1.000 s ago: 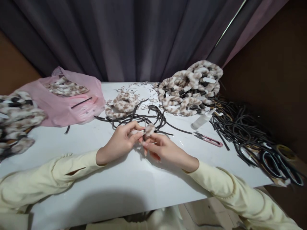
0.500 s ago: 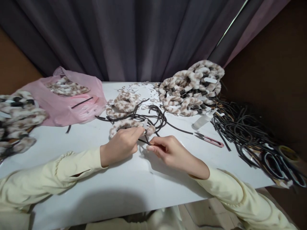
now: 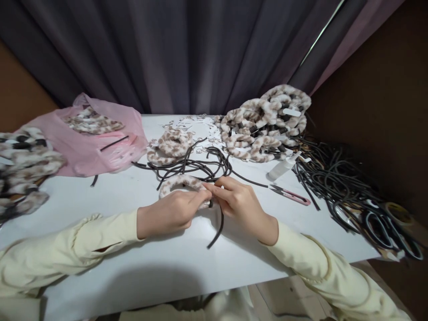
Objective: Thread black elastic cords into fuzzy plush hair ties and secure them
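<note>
Between my hands is a plush ring [image 3: 180,179], white with brown spots. My left hand [image 3: 174,207] is closed on its near side, hiding part of it. My right hand [image 3: 239,200] meets the left fingertips at the ring's right end, thumb and fingers pinched together there. From under the right hand a dark cord [image 3: 220,227] curves down toward the table's front, its end loose. Just what the right fingertips grip is partly hidden. Right behind the ring lie several tangled dark cords [image 3: 200,167].
Spotted plush rings are piled at the back right [image 3: 264,120] and left [image 3: 30,165], with a pink bag [image 3: 83,151] beside the left pile. Thread snips [image 3: 290,196], a clear bottle [image 3: 282,168] and a heap of dark cords [image 3: 337,174] lie right. Small metal rings [image 3: 197,122] sit behind.
The right hand has come up and left to the left fingertips. The plush ring shows more of its curve, and a loose cord end now hangs toward me below the right hand.
</note>
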Tool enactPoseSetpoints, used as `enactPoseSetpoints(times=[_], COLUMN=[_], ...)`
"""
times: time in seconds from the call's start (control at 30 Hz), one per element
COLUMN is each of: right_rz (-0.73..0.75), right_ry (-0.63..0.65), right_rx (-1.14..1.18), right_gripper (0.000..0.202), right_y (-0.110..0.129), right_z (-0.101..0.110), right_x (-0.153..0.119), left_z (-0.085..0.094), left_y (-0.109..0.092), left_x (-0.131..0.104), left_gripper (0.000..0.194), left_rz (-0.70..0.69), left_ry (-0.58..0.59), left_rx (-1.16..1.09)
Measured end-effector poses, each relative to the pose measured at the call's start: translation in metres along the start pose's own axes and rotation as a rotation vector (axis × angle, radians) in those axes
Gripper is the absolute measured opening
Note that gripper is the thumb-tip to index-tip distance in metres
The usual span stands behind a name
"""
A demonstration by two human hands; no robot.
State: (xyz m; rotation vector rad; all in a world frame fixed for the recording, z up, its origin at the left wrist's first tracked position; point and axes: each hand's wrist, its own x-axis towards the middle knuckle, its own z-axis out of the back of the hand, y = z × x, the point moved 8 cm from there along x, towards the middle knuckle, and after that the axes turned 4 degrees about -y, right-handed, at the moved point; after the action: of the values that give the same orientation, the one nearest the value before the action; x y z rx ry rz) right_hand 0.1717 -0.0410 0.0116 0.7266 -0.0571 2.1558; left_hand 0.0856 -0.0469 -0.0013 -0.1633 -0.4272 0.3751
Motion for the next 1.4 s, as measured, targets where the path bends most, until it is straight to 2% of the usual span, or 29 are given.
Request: enactPoseSetpoints(times=[0.1,0.23,0.37,0.47,0.57,0.67,0.73,0.83,0.93,1.07,1.17,1.33,1.4], right_rz=[-0.059,-0.174,-0.36,-0.473,-0.367,-0.236,-0.147,0.009,0.099,0.124,0.098,0.105,0.102], right_ry=[0.11,0.221,0.198,0.093,0.019,0.045,0.154,0.311,0.336,0.352,0.266,0.041,-0.035], right_rx=[0.052,0.261,0.497,0.534,0.565,0.701,0.725,0.623,0.544,0.571,0.583,0.556,0.533], right_gripper=[0.039,0.04,0.028,0.026,0.042,0.051,0.041,0.031,0.024,0.015,0.015,0.013,0.013], right_y=[-0.004,-0.011,-0.023,-0.031,-0.025,-0.016,-0.008,0.004,0.01,0.015,0.012,0.008,0.007], right_z=[-0.011,-0.018,-0.017,-0.009,0.006,0.02,0.023,0.021,0.015,0.007,0.01,0.017,0.019], right_x=[-0.001,-0.001,0.0,-0.001,0.004,0.009,0.01,0.008,0.006,0.004,0.005,0.006,0.006], left_z=[0.003,0.002,0.005,0.006,0.009,0.017,0.023,0.028,0.028,0.03,0.031,0.028,0.029], left_y=[-0.009,-0.021,-0.025,-0.027,-0.025,-0.027,-0.03,-0.037,-0.044,-0.049,-0.048,-0.03,-0.028], left_x=[0.0,0.0,-0.001,-0.003,-0.004,-0.003,-0.001,-0.001,-0.004,-0.008,-0.008,0.0,0.0], left_gripper=[0.038,0.031,0.025,0.022,0.019,0.016,0.014,0.014,0.015,0.018,0.018,0.02,0.021], left_rz=[-0.131,-0.263,-0.294,-0.314,-0.307,-0.333,-0.373,-0.452,-0.536,-0.619,-0.584,-0.249,-0.179], left_ry=[-0.047,-0.041,-0.087,-0.115,-0.143,-0.214,-0.253,-0.283,-0.287,-0.312,-0.331,-0.303,-0.322], left_rx=[0.117,0.178,0.162,0.159,0.165,0.2,0.23,0.27,0.3,0.305,0.259,0.049,-0.032])
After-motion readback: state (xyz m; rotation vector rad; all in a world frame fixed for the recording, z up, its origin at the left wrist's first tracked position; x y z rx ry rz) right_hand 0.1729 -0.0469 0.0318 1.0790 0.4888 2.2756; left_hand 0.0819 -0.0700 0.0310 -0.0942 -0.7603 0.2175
